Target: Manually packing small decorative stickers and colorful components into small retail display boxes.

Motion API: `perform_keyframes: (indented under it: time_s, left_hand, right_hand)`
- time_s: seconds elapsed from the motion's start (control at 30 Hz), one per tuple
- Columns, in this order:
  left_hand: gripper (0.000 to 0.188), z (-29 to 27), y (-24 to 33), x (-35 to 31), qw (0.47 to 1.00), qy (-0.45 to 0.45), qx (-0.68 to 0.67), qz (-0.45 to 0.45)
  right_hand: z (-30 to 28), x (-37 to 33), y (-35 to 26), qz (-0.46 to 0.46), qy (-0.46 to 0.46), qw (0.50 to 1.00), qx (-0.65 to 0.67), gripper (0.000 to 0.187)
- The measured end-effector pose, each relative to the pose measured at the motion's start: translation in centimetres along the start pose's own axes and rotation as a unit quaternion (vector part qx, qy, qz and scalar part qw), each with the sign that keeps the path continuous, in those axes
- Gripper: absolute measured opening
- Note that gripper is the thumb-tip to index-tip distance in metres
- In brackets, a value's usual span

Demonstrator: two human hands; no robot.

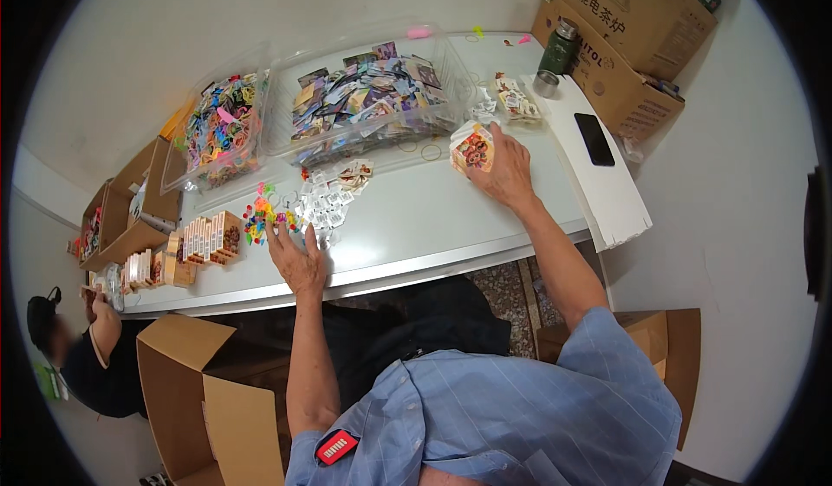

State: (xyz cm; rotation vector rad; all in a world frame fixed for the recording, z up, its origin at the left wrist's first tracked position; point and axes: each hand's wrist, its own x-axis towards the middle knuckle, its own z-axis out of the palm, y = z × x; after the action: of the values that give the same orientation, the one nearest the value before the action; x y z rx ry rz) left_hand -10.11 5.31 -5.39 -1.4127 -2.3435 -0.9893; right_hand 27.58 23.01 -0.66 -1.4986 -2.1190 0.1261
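Note:
My right hand (510, 172) grips a small stack of white-and-orange printed cards (474, 150) at the table's right part, its thumb on the near side. Round reddish-brown pictures show on the top card. My left hand (299, 261) is open over the front edge, fingers apart, its fingertips at a pile of small bright plastic trinkets (260, 213). Beside its thumb lies a spread of small white printed packets (325, 204). Further cards (355, 172) lie just behind them. Whether the left fingertips touch any trinket, I cannot tell.
A clear bin of shiny cards (368, 96) and one of coloured bands (221, 126) stand behind. Rows of small boxes (208, 239) are at left. A bottle (561, 46), phone (594, 139) and cartons (615, 61) are at right. Another person (100, 365) works at far left.

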Motion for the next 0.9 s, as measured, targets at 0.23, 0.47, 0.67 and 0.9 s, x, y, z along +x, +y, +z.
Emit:
perform_keyframes:
  time_s: [0.23, 0.47, 0.67, 0.9]
  left_hand:
    - [0.057, 0.1, -0.3, 0.0, 0.999, 0.012, -0.049, -0.014]
    - [0.054, -0.4, 0.5, 0.0, 0.999, -0.001, -0.037, -0.014]
    - [0.052, -0.2, 0.3, -0.2, 0.998, 0.012, -0.061, -0.026]
    - [0.054, -0.5, 0.5, 0.0, 0.996, -0.004, -0.083, -0.04]
  right_hand:
    - [0.2, -0.3, -0.4, -0.053, 0.037, 0.997, 0.033, 0.101]
    - [0.3, -0.6, -0.9, -0.063, 0.089, 0.994, 0.021, 0.097]
    - [1.4, -1.7, -1.0, -0.045, 0.082, 0.995, -0.024, 0.078]
    - [2.4, -2.7, -2.4, -0.057, 0.092, 0.992, -0.067, 0.064]
